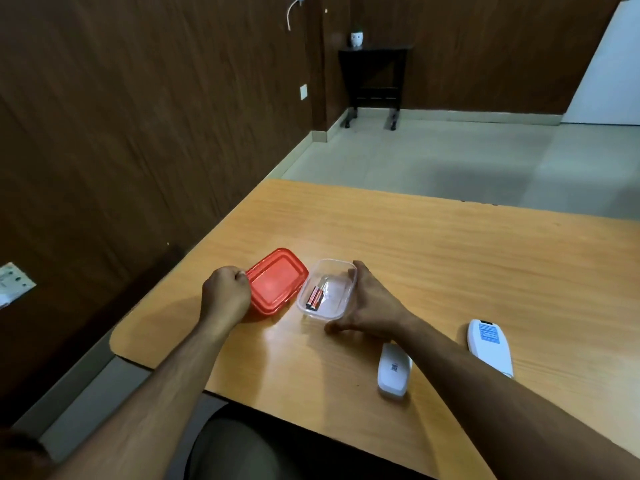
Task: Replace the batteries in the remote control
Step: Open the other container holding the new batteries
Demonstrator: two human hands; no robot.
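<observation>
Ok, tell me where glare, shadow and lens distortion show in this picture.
Head view: pale glare on the table beside the clear container; soft arm shadow by the left hand; wide-angle bend tilts the walls; dim room, batteries still legible.

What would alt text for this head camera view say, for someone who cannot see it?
A person's right hand grips a clear plastic container holding two batteries on a wooden table, while the left hand holds its red lid beside it. Two white remotes lie nearer the person, backs up.
</observation>
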